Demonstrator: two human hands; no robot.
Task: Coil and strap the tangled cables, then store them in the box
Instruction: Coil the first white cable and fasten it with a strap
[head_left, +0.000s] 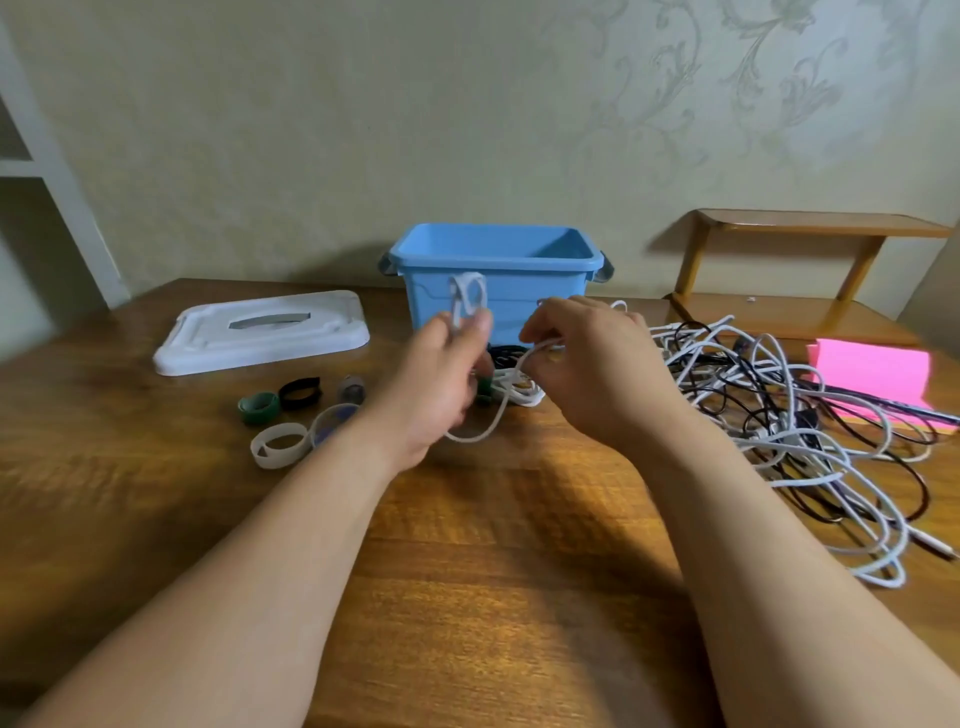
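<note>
My left hand (441, 379) pinches a small loop of white cable (467, 301) and holds it up in front of the open blue box (493, 260). My right hand (587, 358) pinches the same white cable a little to the right, above a strapped white coil (514, 389) on the table. A slack strand hangs between my hands down to the tabletop. A tangled pile of white and black cables (789, 415) lies to the right. Several rolled straps lie to the left: green (258, 407), black (300, 392) and white (279, 444).
The box's white lid (260, 332) lies flat at the back left. A pink notepad (872, 374) sits at the far right beside the cable pile. A small wooden shelf (810, 260) stands behind it against the wall. The wooden table (493, 571) stretches toward me.
</note>
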